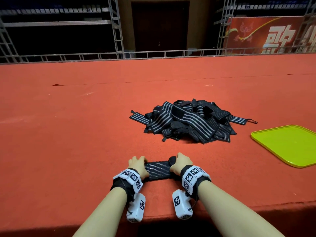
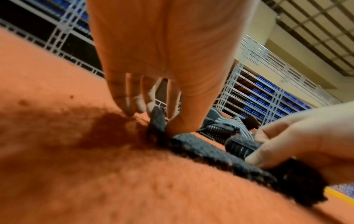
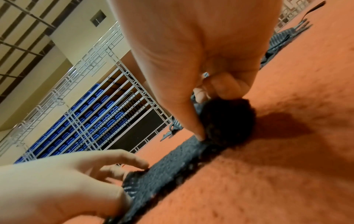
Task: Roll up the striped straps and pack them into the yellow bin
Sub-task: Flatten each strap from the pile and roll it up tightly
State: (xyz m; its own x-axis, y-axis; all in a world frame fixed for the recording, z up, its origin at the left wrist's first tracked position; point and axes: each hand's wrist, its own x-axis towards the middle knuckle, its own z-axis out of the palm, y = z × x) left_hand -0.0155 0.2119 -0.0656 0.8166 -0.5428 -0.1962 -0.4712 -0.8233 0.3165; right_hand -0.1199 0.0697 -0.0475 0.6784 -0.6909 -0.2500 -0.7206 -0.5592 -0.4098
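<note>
One black striped strap [image 1: 157, 170] lies stretched flat on the red carpet near the front edge, between my two hands. My left hand [image 1: 143, 164] pinches its left end, thumb on top [image 2: 153, 119]. My right hand [image 1: 173, 163] grips the rolled-up right end [image 3: 228, 121], with the thumb pressed at the roll's base [image 3: 203, 119]. The pile of loose striped straps [image 1: 188, 120] lies farther back, a little to the right. At the right edge sits the yellow bin [image 1: 287, 146], shallow like a tray, with nothing in the part I see.
The red carpeted surface [image 1: 77, 134] stretches wide to the left and behind the pile. Its front edge drops off just under my wrists. A metal railing [image 1: 153, 54] runs along the far side.
</note>
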